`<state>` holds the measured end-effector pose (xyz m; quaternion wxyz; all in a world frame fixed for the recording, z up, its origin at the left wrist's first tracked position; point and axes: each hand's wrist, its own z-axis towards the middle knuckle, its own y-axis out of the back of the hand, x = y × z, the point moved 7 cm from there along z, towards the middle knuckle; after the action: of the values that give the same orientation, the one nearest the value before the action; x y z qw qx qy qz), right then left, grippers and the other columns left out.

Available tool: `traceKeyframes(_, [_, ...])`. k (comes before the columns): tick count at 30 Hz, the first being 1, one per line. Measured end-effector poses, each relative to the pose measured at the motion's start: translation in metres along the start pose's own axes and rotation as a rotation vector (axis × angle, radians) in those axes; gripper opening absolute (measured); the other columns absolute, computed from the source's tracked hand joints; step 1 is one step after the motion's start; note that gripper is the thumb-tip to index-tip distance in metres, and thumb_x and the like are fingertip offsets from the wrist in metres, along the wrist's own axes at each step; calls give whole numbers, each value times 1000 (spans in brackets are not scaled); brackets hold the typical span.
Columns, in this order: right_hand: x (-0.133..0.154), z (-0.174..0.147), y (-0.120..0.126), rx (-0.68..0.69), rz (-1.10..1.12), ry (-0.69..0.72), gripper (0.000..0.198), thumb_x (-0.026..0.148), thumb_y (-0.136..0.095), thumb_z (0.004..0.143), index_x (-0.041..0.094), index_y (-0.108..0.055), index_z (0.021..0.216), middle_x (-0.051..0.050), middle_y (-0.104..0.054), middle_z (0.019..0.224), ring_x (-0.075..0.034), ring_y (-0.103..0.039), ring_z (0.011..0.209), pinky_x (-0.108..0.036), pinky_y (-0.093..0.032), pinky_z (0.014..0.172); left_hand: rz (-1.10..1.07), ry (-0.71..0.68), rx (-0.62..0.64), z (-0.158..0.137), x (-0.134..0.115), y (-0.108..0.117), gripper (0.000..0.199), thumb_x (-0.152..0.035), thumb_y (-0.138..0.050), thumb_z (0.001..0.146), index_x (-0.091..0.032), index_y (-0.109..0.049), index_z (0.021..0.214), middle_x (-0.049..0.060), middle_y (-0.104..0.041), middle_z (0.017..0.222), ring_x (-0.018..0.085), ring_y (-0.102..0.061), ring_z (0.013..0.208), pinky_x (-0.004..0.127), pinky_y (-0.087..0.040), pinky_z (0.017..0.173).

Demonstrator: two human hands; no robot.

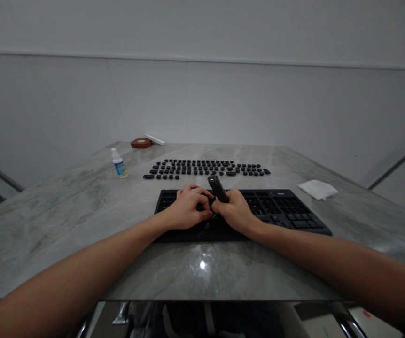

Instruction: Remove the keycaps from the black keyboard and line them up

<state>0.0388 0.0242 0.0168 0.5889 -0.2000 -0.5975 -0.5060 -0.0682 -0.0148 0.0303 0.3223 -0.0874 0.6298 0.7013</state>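
Observation:
A black keyboard (306, 220) lies in front of me, many of its keys off and dark open slots showing. My right hand (237, 211) is closed around a black-handled tool (218, 188), which leans up and away from the keyboard's middle. The tool's lower end is hidden between my hands. Over the left half of the keyboard, my left hand (189, 206) has its thumb and fingers curled together close to the tool's lower end. What those fingertips pinch is too small to make out. Beyond the keyboard, loose black keycaps (230, 173) sit in rows.
A small white spray bottle (119, 164) with a blue label stands at the left. Behind it lie a reddish-brown box (141, 143) and a flat white item (155, 140). A folded white tissue (317, 189) rests right of the keyboard on the grey marbled table (82, 211).

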Motion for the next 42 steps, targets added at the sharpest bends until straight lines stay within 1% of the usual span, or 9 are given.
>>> traceKeyframes(7, [9, -7, 0, -38, -154, 115, 22, 24, -49, 64, 17, -43, 45, 4, -34, 46, -7, -32, 44, -21, -23, 41, 3, -56, -4, -2, 1, -2, 12, -22, -70, 79, -16, -65, 71, 7, -65, 107, 33, -42, 120, 53, -32, 102])
traceKeyframes(10, [18, -13, 1, -63, -261, 245, 25, 23, -49, 67, 17, -42, 44, 3, -36, 44, -8, -34, 41, -22, -23, 42, -35, -124, -13, -2, -2, 0, 8, -23, -69, 80, -17, -65, 76, 7, -65, 107, 30, -45, 119, 49, -33, 104])
traceKeyframes(13, [32, -22, 2, -115, -391, 435, 30, 22, -51, 70, 17, -41, 42, 2, -38, 42, -8, -34, 40, -24, -24, 45, -81, -212, 16, -3, -8, 0, 6, -21, -67, 81, -18, -65, 76, 6, -67, 107, 28, -46, 119, 48, -33, 105])
traceKeyframes(15, [36, -25, 2, -122, -449, 501, 31, 22, -52, 71, 17, -43, 42, 2, -39, 42, -8, -34, 41, -24, -25, 47, -87, -251, 28, -3, -10, 0, 7, -18, -65, 81, -18, -65, 74, 5, -68, 107, 28, -46, 120, 48, -32, 107])
traceKeyframes(21, [24, -16, 4, -65, -308, 363, 29, 21, -50, 68, 17, -38, 43, 3, -35, 43, -6, -30, 41, -21, -22, 42, -96, -186, -6, -2, -5, 1, 10, -25, -67, 83, -18, -67, 90, 6, -67, 103, 28, -48, 118, 47, -36, 104])
traceKeyframes(28, [12, -10, 5, -32, -219, 214, 23, 22, -49, 66, 18, -39, 46, 4, -33, 47, -7, -32, 45, -21, -23, 43, -99, -147, -30, -1, 6, 3, 10, -24, -67, 82, -16, -68, 88, 8, -65, 103, 27, -55, 108, 44, -41, 99])
traceKeyframes(33, [18, -12, 9, -93, -179, 283, 28, 22, -49, 70, 19, -34, 47, 4, -31, 49, -7, -29, 47, -21, -23, 44, -149, -201, -15, -1, 3, 7, 13, -25, -62, 85, -17, -70, 91, 7, -66, 98, 23, -58, 101, 38, -44, 96])
traceKeyframes(37, [21, -16, 14, -160, -165, 333, 32, 21, -50, 71, 20, -29, 48, 5, -29, 49, -7, -27, 47, -21, -22, 44, -207, -179, -20, -1, 1, 11, 13, -23, -62, 84, -16, -71, 90, 6, -69, 96, 21, -60, 99, 36, -44, 95])
traceKeyframes(42, [25, -19, 19, -212, -163, 394, 35, 20, -51, 73, 20, -25, 49, 5, -26, 49, -6, -24, 46, -21, -23, 44, -382, -87, 2, 2, 4, 11, 11, -22, -63, 81, -14, -68, 87, 5, -70, 89, 18, -64, 87, 32, -49, 85])
